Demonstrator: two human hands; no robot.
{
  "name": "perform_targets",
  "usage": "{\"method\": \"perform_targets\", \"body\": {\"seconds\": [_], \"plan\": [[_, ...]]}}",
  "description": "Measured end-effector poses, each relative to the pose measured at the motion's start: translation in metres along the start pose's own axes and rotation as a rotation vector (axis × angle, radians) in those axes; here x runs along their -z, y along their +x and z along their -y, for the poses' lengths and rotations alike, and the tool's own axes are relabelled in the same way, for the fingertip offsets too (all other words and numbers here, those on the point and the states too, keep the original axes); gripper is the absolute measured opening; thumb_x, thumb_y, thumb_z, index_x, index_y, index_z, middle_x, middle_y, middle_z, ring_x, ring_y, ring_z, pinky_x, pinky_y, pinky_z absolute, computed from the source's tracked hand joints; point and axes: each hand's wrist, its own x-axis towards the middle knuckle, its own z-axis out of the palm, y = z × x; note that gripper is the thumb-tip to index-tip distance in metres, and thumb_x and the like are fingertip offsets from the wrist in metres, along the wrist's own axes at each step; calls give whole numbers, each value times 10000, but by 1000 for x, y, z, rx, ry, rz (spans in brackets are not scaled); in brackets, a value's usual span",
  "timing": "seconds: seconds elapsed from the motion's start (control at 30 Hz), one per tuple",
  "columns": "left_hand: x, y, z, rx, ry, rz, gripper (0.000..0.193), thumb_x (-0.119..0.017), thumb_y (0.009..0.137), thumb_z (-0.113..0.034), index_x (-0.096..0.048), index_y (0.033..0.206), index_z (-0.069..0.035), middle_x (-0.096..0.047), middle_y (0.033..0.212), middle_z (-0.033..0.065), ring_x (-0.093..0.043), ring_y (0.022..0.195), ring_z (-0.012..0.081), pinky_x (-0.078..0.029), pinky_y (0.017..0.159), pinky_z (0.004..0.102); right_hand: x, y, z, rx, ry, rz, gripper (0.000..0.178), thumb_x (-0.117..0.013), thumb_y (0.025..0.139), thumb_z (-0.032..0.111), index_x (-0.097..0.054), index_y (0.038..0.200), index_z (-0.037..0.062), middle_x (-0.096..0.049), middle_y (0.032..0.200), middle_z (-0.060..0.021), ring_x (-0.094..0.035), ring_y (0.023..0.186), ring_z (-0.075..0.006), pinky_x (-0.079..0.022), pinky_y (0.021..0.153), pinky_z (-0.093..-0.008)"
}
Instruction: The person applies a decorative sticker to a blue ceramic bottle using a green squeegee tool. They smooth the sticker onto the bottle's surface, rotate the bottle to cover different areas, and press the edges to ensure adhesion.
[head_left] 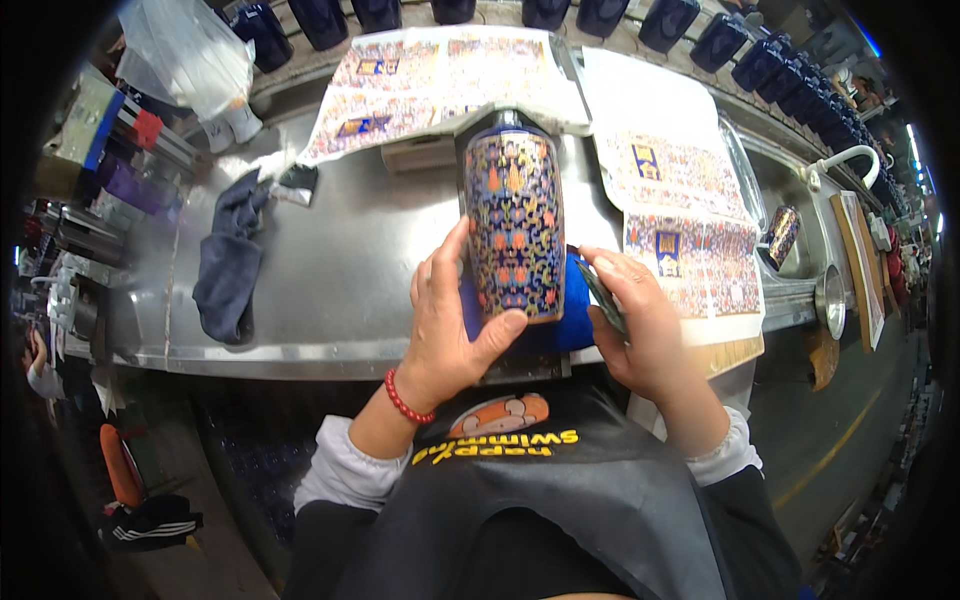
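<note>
In front of me lies a dark blue bottle [515,220] with a colourful floral pattern, its neck pointing away from me. Under its near end is a bright blue pad or cloth [577,310]. My left hand [445,320] holds the bottle's lower left side, fingers along the flank and thumb at the base edge. A red bead bracelet is on that wrist. My right hand [640,320], slightly blurred, is right of the bottle, apart from it. Between its thumb and fingers is a thin dark green flat piece [602,300], perhaps a scraper.
Printed pattern sheets [440,75] lie behind the bottle, with more sheets [690,190] at the right. A crumpled dark cloth [230,265] lies on the steel table [330,270]. Dark blue bottles line the far edge. At right, a sink [795,235] holds another patterned bottle [783,235].
</note>
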Motion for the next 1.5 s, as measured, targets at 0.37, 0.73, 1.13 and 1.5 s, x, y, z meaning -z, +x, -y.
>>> {"method": "perform_targets", "body": {"seconds": [0.37,0.73,1.13,1.5], "plan": [[0,-11,0,-123,181,-30,1138,-464,921,-777,-158,1570,106,-344,1525,338,-302,1444,456,-79,1188,627,10,113,-23,-375,126,-28,287,-722,950,187,-603,1150,19,-705,897,-88,-688,799,-149,-552,684,-301],[9,17,-4,-345,439,38,1174,-410,845,-879,-292,1586,23,-416,1554,251,-283,1483,442,-26,1180,651,-14,61,-38,-614,610,-50,287,-701,983,220,-591,1164,26,-662,960,-17,-600,862,-74,-511,765,-249],[12,14,-22,-514,606,97,1005,-353,887,-864,-504,1497,-80,-542,1473,170,-256,1488,384,36,1206,635,-14,62,-35,-574,516,-87,221,-673,991,175,-595,1108,5,-702,938,-67,-640,846,-99,-526,749,-266],[9,41,-55,-268,704,114,1037,-449,822,-829,-504,1492,-39,-516,1401,272,-319,1439,430,-17,1137,726,-12,63,-32,-677,467,-41,294,-692,970,184,-580,1179,11,-650,947,-36,-587,859,-95,-497,763,-268]]}}
